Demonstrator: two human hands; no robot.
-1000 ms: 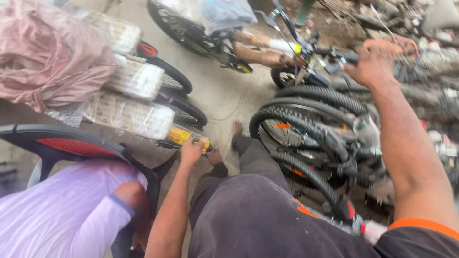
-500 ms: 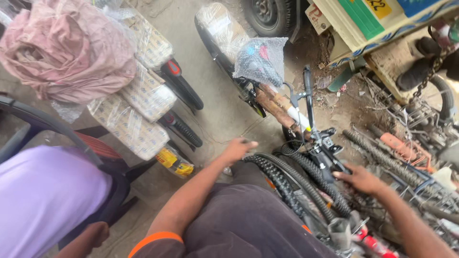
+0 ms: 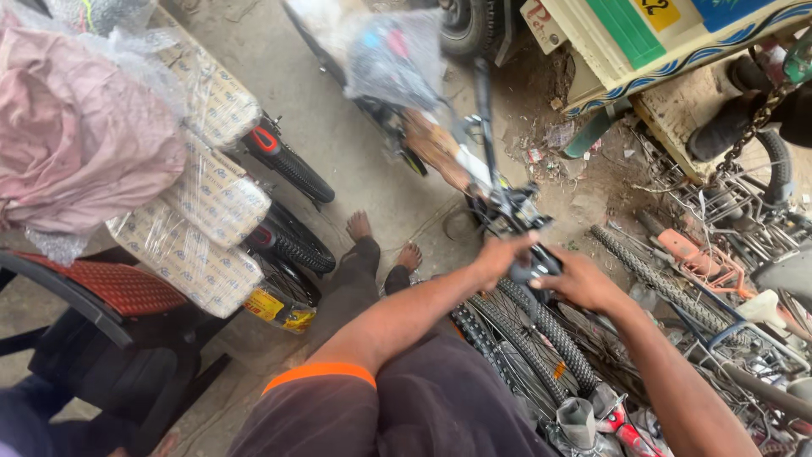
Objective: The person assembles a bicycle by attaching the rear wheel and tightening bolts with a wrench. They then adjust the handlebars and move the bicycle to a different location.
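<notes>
Left hand and right hand both grasp the black handlebar of a bicycle, which stands above its knobby front tyre. Bare feet rest on the concrete ground beside wrapped bicycles.

Printed wrapped bundles stacked far left; yellow label beneath them; green-and-yellow sign panel top right.
</notes>
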